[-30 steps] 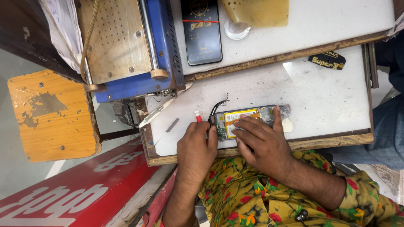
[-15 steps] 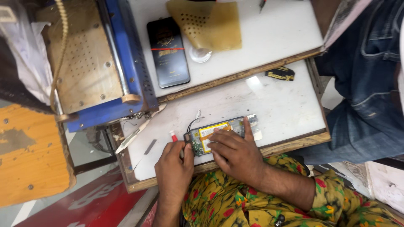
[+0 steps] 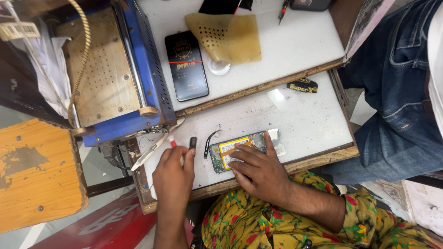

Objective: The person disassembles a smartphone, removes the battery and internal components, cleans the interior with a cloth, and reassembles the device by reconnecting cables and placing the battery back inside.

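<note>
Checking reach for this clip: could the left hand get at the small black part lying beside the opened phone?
Probably yes. The left hand lies just below the small black part, fingers nearly touching it, with bare white board between and nothing over it.

Left hand (image 3: 173,173) now off the opened phone (image 3: 240,150), over beside a small black part (image 3: 193,142).

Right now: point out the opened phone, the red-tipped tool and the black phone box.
opened phone (image 3: 233,152), head view, on its yellow battery label.
red-tipped tool (image 3: 172,142), head view, on the red tip above the left hand's fingers.
black phone box (image 3: 186,67), head view, on the middle of its lid.
</note>
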